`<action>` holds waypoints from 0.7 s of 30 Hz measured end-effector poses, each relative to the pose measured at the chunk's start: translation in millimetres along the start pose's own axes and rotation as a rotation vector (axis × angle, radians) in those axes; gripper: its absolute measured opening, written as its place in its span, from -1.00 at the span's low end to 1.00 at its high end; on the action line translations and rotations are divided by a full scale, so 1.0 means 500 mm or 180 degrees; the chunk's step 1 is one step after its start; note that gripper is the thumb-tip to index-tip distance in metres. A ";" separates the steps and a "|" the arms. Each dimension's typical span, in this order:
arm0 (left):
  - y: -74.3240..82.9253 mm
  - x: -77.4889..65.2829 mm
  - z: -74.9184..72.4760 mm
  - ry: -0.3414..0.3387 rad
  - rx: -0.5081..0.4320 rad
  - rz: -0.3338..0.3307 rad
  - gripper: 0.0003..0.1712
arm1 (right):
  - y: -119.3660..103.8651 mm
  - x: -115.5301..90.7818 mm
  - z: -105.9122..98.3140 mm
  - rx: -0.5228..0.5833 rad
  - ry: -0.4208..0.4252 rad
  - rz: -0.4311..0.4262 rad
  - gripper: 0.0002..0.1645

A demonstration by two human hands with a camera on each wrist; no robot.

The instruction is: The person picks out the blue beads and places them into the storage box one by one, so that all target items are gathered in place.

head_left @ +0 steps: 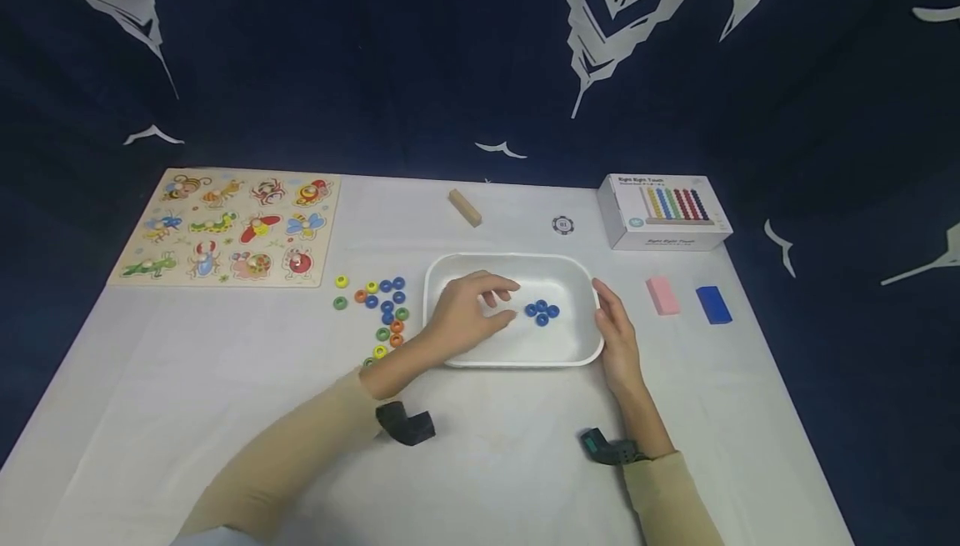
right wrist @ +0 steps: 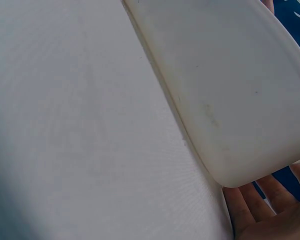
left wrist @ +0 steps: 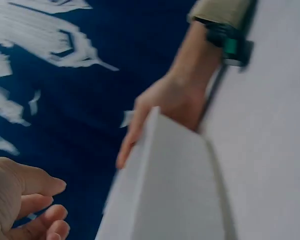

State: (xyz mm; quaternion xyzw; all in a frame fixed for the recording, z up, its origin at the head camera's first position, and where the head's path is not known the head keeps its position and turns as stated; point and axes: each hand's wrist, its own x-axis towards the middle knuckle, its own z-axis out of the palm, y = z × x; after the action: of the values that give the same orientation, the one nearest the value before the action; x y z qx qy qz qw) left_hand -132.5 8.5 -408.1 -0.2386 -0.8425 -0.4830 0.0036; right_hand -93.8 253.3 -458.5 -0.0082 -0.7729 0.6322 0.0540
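Observation:
A white tray lies on the table, with several blue beads grouped inside. My left hand hovers over the tray's left half, fingers loosely bent, thumb apart and nothing between them. In the left wrist view, the same hand shows a gap between thumb and fingers. Along the tray's right end rests my right hand, its fingers extended against the outer wall. The right wrist view has these fingers beside the tray's rounded corner.
Loose blue, yellow, green and orange beads lie left of the tray. An insect puzzle board is at back left. Behind the tray are a wooden block and a round token. Rightward sit a box, a pink block and a blue block.

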 end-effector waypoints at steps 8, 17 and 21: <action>-0.103 -0.103 -0.124 0.1227 -0.0655 -0.0471 -0.70 | -0.004 -0.001 -0.003 -0.0060 0.0019 -0.0015 -0.49; -0.233 -0.168 -0.146 0.1755 -0.0609 -0.0971 -0.66 | -0.001 -0.001 -0.003 0.0023 0.0012 -0.0007 -0.48; -0.244 -0.169 -0.147 0.1831 -0.0575 -0.0949 -0.67 | -0.001 0.000 -0.002 0.0044 0.0006 -0.0011 -0.48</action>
State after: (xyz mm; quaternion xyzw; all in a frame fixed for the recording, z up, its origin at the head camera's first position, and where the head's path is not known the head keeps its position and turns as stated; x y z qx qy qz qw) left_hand -123.5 -136.3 -488.2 0.0340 -0.7863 -0.5985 0.1493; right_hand -93.5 253.9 -457.8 -0.0070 -0.7684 0.6375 0.0559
